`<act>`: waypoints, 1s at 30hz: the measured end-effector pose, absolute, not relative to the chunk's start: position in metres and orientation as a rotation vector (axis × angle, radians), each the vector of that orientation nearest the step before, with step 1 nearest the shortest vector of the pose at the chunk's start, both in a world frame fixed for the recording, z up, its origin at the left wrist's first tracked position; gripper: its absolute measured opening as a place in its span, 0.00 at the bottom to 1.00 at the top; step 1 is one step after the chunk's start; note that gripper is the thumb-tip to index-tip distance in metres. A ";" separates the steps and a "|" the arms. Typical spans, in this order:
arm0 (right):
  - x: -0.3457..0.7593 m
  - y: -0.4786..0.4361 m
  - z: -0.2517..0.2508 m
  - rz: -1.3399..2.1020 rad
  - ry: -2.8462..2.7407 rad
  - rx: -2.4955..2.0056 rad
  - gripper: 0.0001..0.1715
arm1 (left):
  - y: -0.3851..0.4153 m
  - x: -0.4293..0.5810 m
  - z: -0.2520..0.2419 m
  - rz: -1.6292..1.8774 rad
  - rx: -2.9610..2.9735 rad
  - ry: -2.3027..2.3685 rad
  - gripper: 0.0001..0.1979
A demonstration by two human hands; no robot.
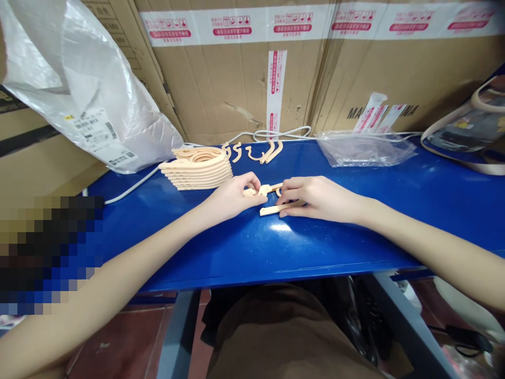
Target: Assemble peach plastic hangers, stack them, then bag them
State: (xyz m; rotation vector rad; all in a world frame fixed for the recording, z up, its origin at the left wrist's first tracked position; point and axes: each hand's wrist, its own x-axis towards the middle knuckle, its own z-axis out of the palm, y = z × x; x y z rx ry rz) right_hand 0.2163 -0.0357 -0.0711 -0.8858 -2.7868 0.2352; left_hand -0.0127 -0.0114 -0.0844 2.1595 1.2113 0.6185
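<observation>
Between my hands, just above the blue table (236, 247), is a beige plastic folding hanger (265, 190). My left hand (236, 196) pinches its centre part between thumb and fingers. My right hand (313, 195) is closed on the hanger's arms, and one straight arm end (270, 210) sticks out below the fingers towards the left. The fingers cover much of the joint. Left of my left hand sits a neat stack of beige hangers (197, 173). Loose beige hanger hooks (272, 151) lie behind my hands, with another small curved hook (236, 151) beside the stack.
Large cardboard boxes (236, 79) wall off the back. A white plastic mailing bag (118, 105) leans at the left. A clear plastic bag (366, 150) lies at back right, near a transparent strapped bag (469, 131). A white cable (132, 185) runs along the back.
</observation>
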 end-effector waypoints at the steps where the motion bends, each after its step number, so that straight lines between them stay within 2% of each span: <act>1: 0.215 -0.036 -0.073 0.265 -2.778 -0.892 0.12 | -0.012 -0.013 -0.084 0.612 2.203 1.238 0.10; 7: 0.215 -0.037 -0.070 0.238 -2.741 -0.977 0.02 | -0.018 -0.015 -0.076 0.519 2.408 1.383 0.04; 10: 0.217 -0.038 -0.065 0.172 -2.747 -1.020 0.03 | -0.019 -0.014 -0.075 0.474 2.477 1.422 0.07; 14: 0.218 -0.039 -0.064 0.127 -2.736 -1.009 0.03 | -0.018 -0.014 -0.076 0.478 2.529 1.422 0.05; 24: 0.219 -0.031 -0.076 0.195 -2.700 -1.049 0.06 | -0.011 -0.021 -0.083 0.562 2.513 1.330 0.08; 30: 0.219 -0.027 -0.080 0.182 -2.690 -1.100 0.12 | -0.014 -0.021 -0.081 0.594 2.502 1.276 0.10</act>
